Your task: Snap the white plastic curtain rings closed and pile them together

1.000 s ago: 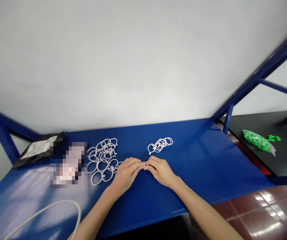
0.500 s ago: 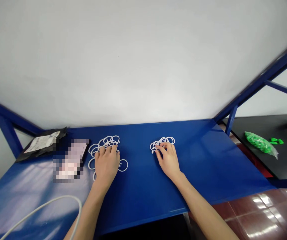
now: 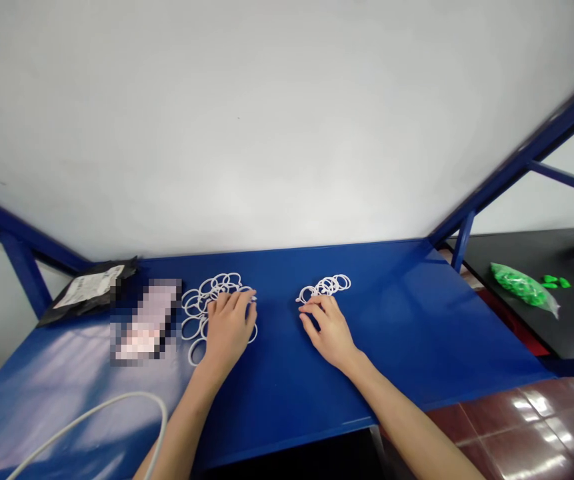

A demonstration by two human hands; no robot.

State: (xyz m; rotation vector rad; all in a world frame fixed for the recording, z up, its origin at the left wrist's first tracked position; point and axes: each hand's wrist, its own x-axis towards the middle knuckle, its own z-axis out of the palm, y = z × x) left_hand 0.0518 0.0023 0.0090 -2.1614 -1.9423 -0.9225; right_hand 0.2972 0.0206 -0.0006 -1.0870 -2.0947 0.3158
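Several thin white rings with small knobs, like curtain rings [image 3: 197, 351], lie in a loose, overlapping pile on the left of the blue table. My left hand [image 3: 229, 327] is over the pile's right side, its thumb and forefinger closed at a white ring [image 3: 247, 289] that is partly hidden behind the fingers. To the right, a smaller cluster of white rings [image 3: 341, 283] lies in an overlapping row. My right hand [image 3: 331, 331] rests just in front of this cluster, fingers bent and thumb apart, with nothing visible in it.
A pixelated flat object [image 3: 149, 320] and a black parcel bag [image 3: 87, 293] lie at the left. A white cable [image 3: 91, 403] loops over the front left of the blue table [image 3: 407, 307]. On a black table at right is a bag of green pieces [image 3: 521, 288].
My left hand has moved right across the pile, uncovering more rings at its left. My right hand has drawn slightly back from the right cluster, and more of its rings show.
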